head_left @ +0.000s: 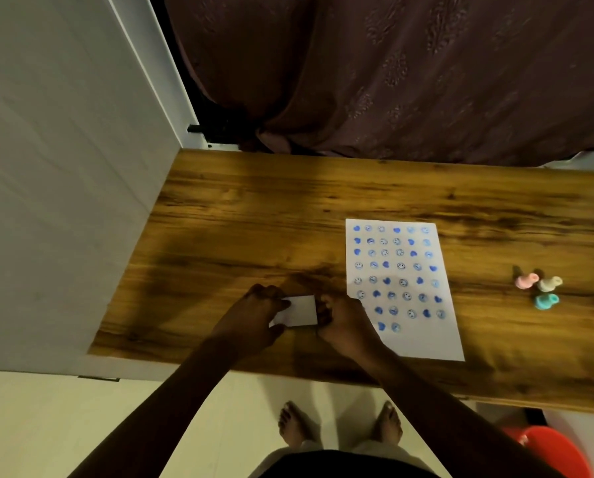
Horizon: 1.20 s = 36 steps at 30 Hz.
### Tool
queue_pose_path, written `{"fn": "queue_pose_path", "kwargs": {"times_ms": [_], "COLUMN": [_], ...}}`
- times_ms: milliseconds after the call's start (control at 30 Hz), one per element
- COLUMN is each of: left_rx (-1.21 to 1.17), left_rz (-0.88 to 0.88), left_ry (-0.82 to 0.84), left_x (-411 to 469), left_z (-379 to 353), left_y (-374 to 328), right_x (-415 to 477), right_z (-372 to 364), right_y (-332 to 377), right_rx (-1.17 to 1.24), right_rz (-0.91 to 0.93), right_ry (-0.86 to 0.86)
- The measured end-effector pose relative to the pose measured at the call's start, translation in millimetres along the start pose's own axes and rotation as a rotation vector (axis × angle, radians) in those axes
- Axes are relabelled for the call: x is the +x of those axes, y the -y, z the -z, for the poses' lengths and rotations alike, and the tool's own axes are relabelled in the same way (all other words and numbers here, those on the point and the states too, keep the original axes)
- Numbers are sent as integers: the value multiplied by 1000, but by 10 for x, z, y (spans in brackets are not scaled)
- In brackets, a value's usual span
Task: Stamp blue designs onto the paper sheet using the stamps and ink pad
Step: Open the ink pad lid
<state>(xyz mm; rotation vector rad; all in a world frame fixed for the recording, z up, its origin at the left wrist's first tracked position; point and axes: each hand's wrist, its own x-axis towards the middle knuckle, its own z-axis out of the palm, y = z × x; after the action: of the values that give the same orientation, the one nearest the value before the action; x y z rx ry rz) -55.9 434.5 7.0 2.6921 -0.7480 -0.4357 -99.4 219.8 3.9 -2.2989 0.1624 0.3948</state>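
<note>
A white paper sheet (413, 336) lies on the wooden table (254, 215), covered with rows of blue hearts and smiley faces. To its left, both hands grip a small white rectangular box (300, 310), likely the ink pad; its lid state is unclear. My left hand (254, 315) holds its left edge and my right hand (344, 322) holds its right edge, overlapping the sheet's lower left corner. Three small stamps stand to the right of the sheet: pink (526, 281), cream (549, 283) and teal (546, 301).
A white wall (57, 188) borders the table's left side. A dark patterned curtain (392, 74) hangs behind the far edge. Bare feet (340, 426) stand on the pale floor below the near edge. A red object (547, 450) sits at the lower right.
</note>
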Motion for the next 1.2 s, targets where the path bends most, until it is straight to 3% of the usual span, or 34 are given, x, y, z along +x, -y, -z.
{"fn": "queue_pose_path", "kwargs": {"times_ms": [333,667,800,933,1200], "left_rx": [-91,-204,-236,-195,-125], "left_rz": [-49,-12,32,66,15], "left_ry": [144,124,121,119,38], "left_x": [228,429,530,608,636], "left_z": [411,455,345,290,256], "left_y": [66,201,304,361,308], "right_x": [3,34,21,8,-40], "right_z": [-19,-86,-142,-127,-78], "right_y": [11,-22,-20,-61,-53], "right_rx": [-93,-45,-116,-81,-36], "right_rz": [38,49,97,72,10], "right_ry": [-90,-145,-331,-180,-134]}}
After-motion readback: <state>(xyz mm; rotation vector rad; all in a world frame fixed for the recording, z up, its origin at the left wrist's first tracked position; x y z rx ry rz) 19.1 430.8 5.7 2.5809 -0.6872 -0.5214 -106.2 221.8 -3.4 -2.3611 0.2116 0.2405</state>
